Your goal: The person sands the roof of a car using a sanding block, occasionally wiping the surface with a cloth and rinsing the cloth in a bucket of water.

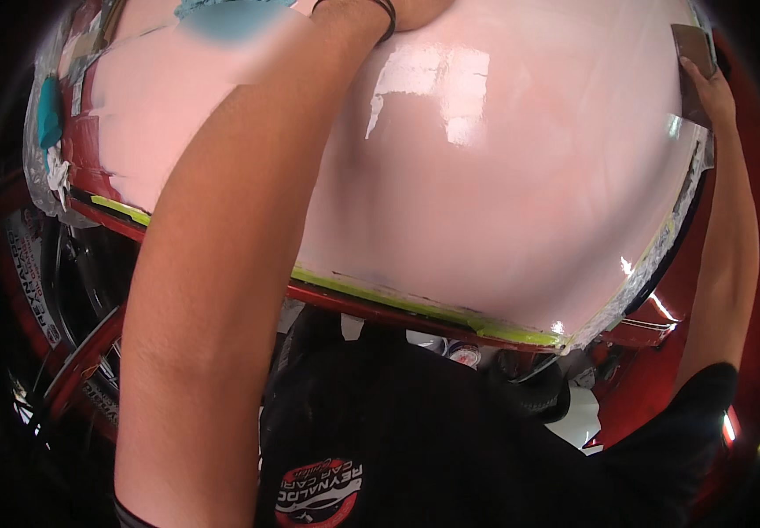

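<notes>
A large curved panel (468,211), coated pale pink and glossy in places, fills the middle. My left hand (411,11), with a dark band at its wrist, rests at the panel near the top edge; its fingers are cut off or hidden. My right hand (710,88) grips a thin brown-grey rectangular pad (690,48) against the panel's right edge, thumb across it. A blue item (226,19), partly blurred, lies beside my left forearm. Green tape (521,332) runs along the near edge.
A teal object (50,113) and clear plastic sheeting (41,180) are at the panel's left end. Red bodywork (635,405) lies below right. Dark parts with red edging (72,361) stand at the lower left, beside my forearm.
</notes>
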Demonstrator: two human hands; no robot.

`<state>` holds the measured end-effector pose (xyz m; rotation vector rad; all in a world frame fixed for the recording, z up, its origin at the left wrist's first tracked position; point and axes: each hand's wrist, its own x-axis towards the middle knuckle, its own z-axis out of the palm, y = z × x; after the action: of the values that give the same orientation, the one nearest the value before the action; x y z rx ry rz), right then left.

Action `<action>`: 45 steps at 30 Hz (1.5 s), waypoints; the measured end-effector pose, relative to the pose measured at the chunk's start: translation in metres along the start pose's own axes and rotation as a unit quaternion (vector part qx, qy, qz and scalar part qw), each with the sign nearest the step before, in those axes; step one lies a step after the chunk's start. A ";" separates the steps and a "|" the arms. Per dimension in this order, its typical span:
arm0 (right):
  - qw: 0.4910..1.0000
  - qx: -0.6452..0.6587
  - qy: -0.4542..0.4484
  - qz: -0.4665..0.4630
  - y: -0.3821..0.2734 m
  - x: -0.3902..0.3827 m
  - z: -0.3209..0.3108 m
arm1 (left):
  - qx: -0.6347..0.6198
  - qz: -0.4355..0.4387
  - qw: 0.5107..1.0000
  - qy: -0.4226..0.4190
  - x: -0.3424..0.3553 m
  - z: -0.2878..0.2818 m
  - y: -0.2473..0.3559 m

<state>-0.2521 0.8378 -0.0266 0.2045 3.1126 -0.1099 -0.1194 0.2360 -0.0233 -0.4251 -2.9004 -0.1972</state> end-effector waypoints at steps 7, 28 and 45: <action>0.996 0.057 0.021 -0.071 -0.183 -0.335 0.026 | -0.001 -0.044 0.998 -0.044 -0.001 -0.009 -0.011; 0.998 0.059 -0.023 0.017 -0.167 -0.237 -0.003 | 0.029 -0.041 0.999 -0.010 0.000 -0.010 -0.019; 0.993 0.078 0.071 0.044 -0.030 -0.150 0.015 | 0.034 -0.017 0.999 -0.002 0.009 0.000 -0.003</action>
<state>-0.1072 0.7874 -0.0353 0.3684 3.2310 -0.3518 -0.1286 0.2352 -0.0216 -0.3663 -2.9107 -0.1036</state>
